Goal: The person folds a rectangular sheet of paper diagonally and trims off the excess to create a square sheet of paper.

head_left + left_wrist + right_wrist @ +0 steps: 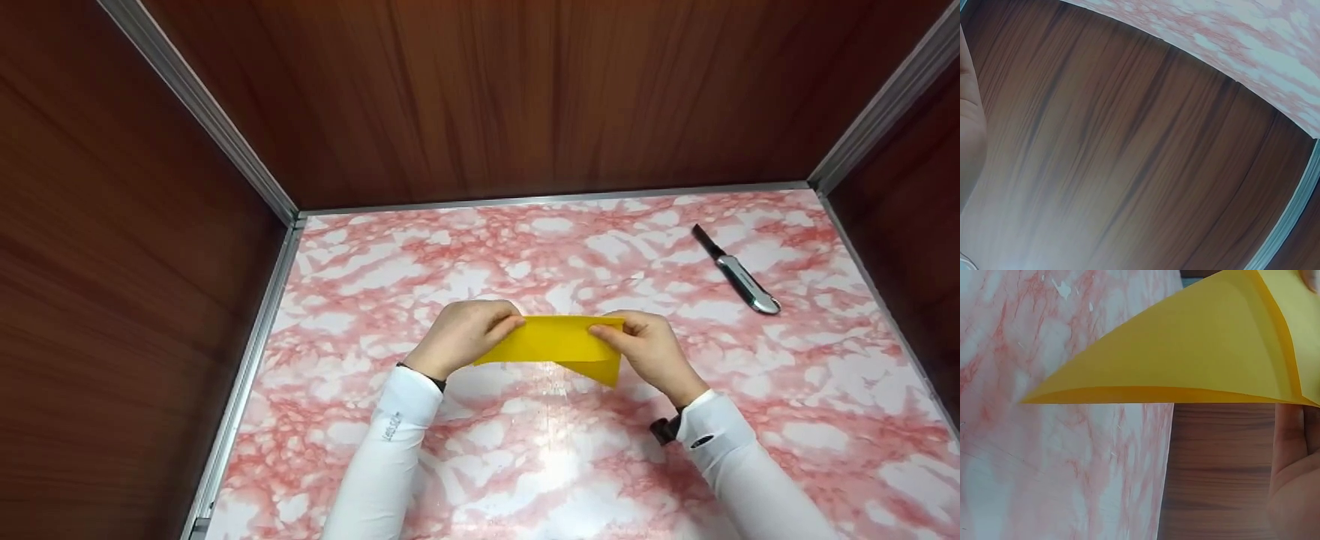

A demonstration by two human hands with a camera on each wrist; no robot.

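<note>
A folded sheet of yellow paper (559,341) is held up above the table between both hands. My left hand (469,334) pinches its left end, thumb on the near face. At the upper right corner my right hand (649,349) pinches it between thumb and fingers. One flap hangs lower as a pointed corner beneath the right side. In the right wrist view the yellow paper (1185,343) spreads as a large triangle with a double layer along its lower edge. Only a sliver of the left hand (970,129) appears in the left wrist view.
A utility knife (739,277) with a dark blade end and grey-green handle lies on the table's right side. The red-and-white marbled table (375,420) is bounded by brown wood-grain panels (487,97) with metal edge strips (262,255).
</note>
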